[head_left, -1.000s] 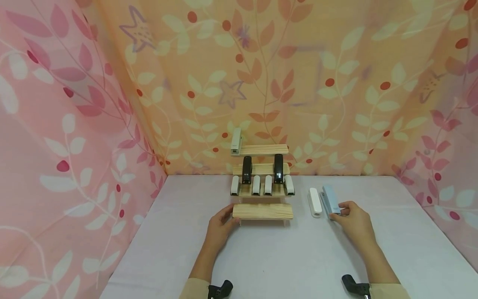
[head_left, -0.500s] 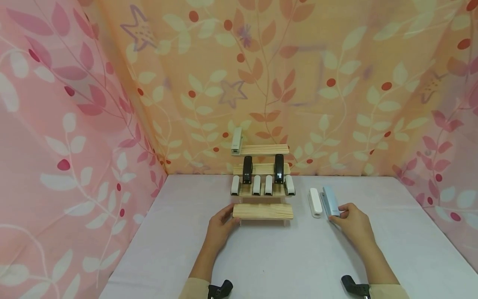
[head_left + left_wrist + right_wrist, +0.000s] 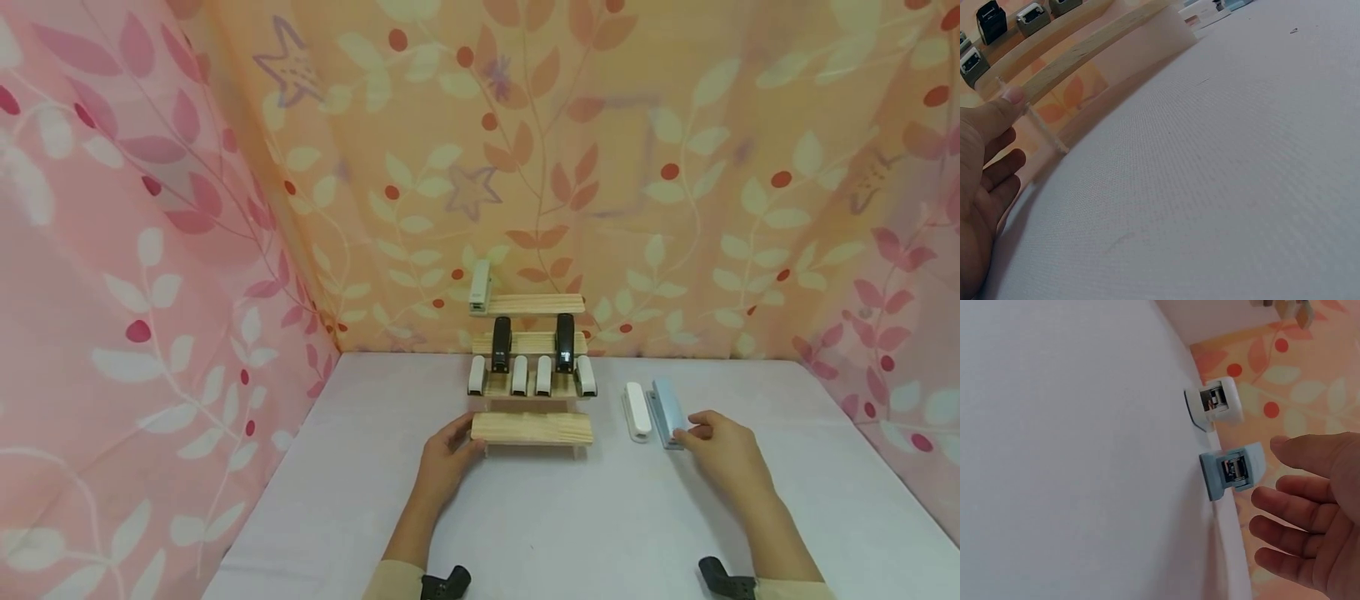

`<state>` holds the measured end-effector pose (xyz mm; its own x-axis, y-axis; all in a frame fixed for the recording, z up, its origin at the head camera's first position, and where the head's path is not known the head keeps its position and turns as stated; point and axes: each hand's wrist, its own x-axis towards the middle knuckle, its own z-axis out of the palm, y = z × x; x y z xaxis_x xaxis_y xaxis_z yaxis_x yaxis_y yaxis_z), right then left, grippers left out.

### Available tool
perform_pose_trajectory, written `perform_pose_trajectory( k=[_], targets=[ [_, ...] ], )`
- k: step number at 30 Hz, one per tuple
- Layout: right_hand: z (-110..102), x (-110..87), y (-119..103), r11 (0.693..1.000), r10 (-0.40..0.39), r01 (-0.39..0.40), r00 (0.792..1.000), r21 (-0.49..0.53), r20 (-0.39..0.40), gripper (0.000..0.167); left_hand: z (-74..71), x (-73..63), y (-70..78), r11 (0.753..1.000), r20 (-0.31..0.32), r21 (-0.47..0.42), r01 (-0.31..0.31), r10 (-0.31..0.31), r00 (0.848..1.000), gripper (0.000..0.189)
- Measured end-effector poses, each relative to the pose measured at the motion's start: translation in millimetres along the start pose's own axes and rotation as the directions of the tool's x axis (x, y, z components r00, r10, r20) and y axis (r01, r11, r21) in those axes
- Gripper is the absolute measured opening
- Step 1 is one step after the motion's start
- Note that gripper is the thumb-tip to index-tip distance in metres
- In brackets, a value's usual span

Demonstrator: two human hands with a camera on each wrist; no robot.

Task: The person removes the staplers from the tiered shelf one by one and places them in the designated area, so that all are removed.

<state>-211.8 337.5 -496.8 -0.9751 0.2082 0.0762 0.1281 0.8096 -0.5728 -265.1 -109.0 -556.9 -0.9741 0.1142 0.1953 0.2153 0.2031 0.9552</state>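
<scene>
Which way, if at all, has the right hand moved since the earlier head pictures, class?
Yes. In the head view, the right hand has shifted slightly to the right, away from the white stapler beside the light blue stapler.

Light blue stapler point(image 3: 667, 412), white stapler point(image 3: 637, 412), pale yellow-brown shelf point(image 3: 532, 427) with streaked wood grain.
Two black staplers point(image 3: 501, 344), small white staplers point(image 3: 520, 375) with dark edges, and a pale grey-green stapler point(image 3: 480, 285). Back curtain point(image 3: 615, 167) yellow-orange with cream and rust leaves, red dots, purple star outlines; left curtain point(image 3: 180, 317) pink with white and deeper pink leaves. Tablecloth point(image 3: 570, 517) plain whitish, sleeves point(image 3: 393, 581) beige.
</scene>
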Motion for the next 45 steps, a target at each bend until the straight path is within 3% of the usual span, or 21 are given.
perform_pose_trajectory(
  k=[5,10,13,18,20,28,33,45],
  targets=[
    [-5.0,-4.1,-15.1,0.998,-0.057,0.056,0.997,-0.022,-0.050,0.052,-0.5,-2.8,-0.5,1.000,-0.009,0.007,0.018,-0.018,1.000,0.064],
    [-8.0,-4.6,-45.2,0.988,-0.156,0.152,0.980,-0.038,-0.127,0.043,-1.8,-4.1,-1.5,1.000,-0.022,0.007,0.018,-0.018,1.000,0.063],
    [-13.2,-4.1,-69.1,0.977,-0.214,0.212,0.960,-0.026,-0.180,0.038,-2.5,-3.4,-1.9,1.000,-0.020,0.002,0.005,-0.005,1.000,0.063],
    [-22.7,4.4,-114.8,0.939,-0.333,0.343,0.907,-0.009,-0.258,0.032,-3.2,-0.4,-2.0,1.000,-0.013,0.017,0.006,-0.006,1.000,0.065],
    [-23.0,10.8,-135.7,0.918,-0.382,0.398,0.885,0.006,-0.266,0.031,-3.4,0.5,-1.8,1.000,-0.018,0.022,0.010,-0.009,1.000,0.066],
    [-15.9,31.5,-208.6,0.866,-0.475,0.496,0.855,0.061,-0.211,0.034,-0.8,1.8,-2.9,1.000,0.003,-0.024,0.004,-0.004,1.000,0.065],
    [-7.8,48.2,-241.3,0.848,-0.499,0.521,0.846,0.093,-0.187,0.038,-0.3,0.2,-1.6,1.000,-0.004,-0.007,0.017,-0.017,1.000,0.064],
    [18.2,86.9,-293.5,0.853,-0.447,0.460,0.888,0.247,-0.113,0.050,-0.1,0.4,-4.6,1.000,-0.001,0.020,0.018,-0.018,1.000,0.064]
  ],
)
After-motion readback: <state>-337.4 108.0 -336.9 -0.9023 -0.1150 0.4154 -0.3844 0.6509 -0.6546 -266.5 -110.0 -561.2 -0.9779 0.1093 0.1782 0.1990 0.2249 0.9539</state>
